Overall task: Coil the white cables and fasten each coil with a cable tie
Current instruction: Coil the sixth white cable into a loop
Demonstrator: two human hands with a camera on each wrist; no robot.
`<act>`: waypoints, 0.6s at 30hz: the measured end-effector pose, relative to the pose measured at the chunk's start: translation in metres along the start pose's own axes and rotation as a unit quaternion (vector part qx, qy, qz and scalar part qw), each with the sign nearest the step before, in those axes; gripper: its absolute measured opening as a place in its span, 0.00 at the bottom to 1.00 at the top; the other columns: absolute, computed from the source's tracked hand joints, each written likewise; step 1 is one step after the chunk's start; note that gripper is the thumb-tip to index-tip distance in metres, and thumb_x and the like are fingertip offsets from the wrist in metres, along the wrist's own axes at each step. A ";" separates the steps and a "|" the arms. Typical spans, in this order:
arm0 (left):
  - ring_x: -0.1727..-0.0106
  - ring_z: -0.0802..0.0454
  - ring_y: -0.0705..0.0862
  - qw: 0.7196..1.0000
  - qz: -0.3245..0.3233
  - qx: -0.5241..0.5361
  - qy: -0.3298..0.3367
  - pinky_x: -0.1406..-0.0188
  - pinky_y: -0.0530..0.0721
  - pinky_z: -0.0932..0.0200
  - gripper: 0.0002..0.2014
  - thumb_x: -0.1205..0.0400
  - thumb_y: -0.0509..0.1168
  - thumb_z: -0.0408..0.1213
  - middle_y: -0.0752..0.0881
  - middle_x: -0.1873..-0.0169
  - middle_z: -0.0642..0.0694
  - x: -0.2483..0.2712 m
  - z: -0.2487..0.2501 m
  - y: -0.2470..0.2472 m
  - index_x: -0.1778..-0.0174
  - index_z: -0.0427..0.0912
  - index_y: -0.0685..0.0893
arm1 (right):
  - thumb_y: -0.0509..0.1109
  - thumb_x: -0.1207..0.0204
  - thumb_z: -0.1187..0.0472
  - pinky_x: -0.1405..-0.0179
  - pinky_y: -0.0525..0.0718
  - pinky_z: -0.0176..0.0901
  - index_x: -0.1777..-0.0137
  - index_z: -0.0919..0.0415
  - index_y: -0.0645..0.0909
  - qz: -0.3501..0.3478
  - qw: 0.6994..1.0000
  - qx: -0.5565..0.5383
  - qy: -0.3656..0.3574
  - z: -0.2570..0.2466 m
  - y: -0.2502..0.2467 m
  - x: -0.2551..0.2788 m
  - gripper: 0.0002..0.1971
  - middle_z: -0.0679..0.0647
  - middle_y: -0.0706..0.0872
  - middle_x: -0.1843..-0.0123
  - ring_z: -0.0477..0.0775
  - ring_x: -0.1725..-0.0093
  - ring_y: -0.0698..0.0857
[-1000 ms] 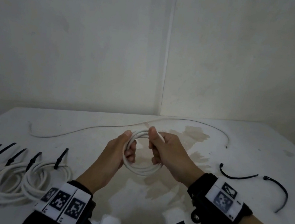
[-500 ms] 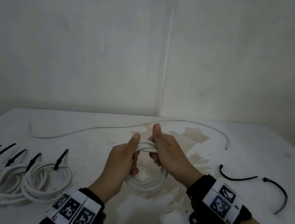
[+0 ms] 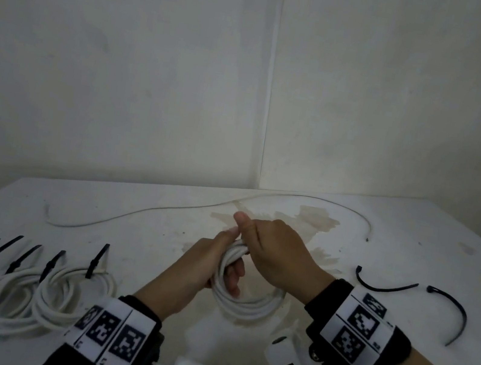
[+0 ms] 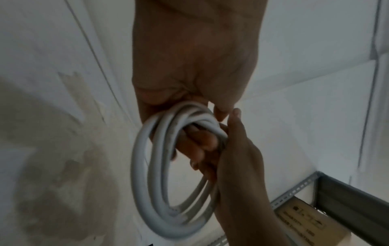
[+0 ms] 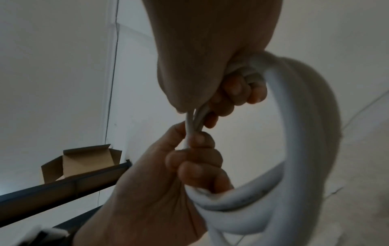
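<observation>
1. The left hand [image 3: 206, 267] is curled round the near-left side of the coil [image 3: 247, 306], fingers through its middle. The right hand [image 3: 275, 252] is closed over the top of the same bundle, thumb up, touching the left thumb.
2. The coil hangs between the two hands, above the stained patch of the counter [image 3: 163, 217]. The left wrist view shows several loops gathered but not bound.
3. Two loose ties [image 3: 384, 284] lie on the counter to the right, well apart from the hands. One uncoiled cable [image 3: 145, 209] lies along the back. Five tied coils [image 3: 68, 293] sit in a row at the left.
4. Likely risk: one hand must let go to fetch a tie. The cable looks springy, so loops may fan out if the remaining hand holds only part of the bundle.
5. The loops cross each other near the right hand's fingers [image 5: 238, 93]. Tied like that, the coil would probably sit twisted or uneven.
6. The cable's free end is hidden in the hands. If it slips out, the last loop could come undone.
</observation>
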State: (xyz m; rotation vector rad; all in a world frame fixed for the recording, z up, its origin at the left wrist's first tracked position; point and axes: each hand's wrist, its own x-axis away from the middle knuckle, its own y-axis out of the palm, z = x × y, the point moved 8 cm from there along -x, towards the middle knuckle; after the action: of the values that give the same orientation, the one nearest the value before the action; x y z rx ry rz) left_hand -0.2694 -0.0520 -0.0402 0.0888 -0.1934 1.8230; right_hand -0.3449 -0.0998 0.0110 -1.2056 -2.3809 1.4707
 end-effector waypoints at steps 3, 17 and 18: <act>0.84 0.55 0.70 0.999 -0.004 0.054 0.002 0.72 0.76 0.58 0.26 0.16 0.55 0.51 0.75 0.86 0.48 0.003 0.000 0.008 0.75 0.38 0.79 | 0.45 0.16 0.47 0.65 0.67 0.43 0.74 0.48 0.64 -0.010 1.000 0.004 -0.011 0.001 0.002 0.001 0.24 0.44 0.72 0.75 0.47 0.72 0.72; 0.85 0.58 0.66 0.966 0.172 0.177 0.079 0.67 0.73 0.55 0.23 0.15 0.56 0.47 0.67 0.88 0.52 0.003 -0.010 -0.007 0.74 0.38 0.74 | 0.48 0.17 0.48 0.61 0.78 0.51 0.60 0.63 0.74 0.089 0.983 -0.155 0.039 0.027 -0.005 0.004 0.22 0.55 0.79 0.69 0.60 0.67 0.81; 0.85 0.58 0.66 0.966 0.168 0.179 0.083 0.66 0.73 0.55 0.23 0.15 0.55 0.47 0.67 0.88 0.52 0.002 -0.011 -0.009 0.74 0.38 0.74 | 0.48 0.16 0.48 0.63 0.77 0.49 0.62 0.59 0.72 0.096 0.982 -0.160 0.042 0.027 -0.005 0.006 0.20 0.52 0.77 0.71 0.58 0.69 0.79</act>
State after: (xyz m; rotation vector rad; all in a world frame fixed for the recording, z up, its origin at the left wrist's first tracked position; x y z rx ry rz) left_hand -0.2612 -0.0462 -0.0497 0.1650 0.2575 2.1778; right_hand -0.3637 -0.1161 -0.0012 -1.5715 -2.5751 1.0773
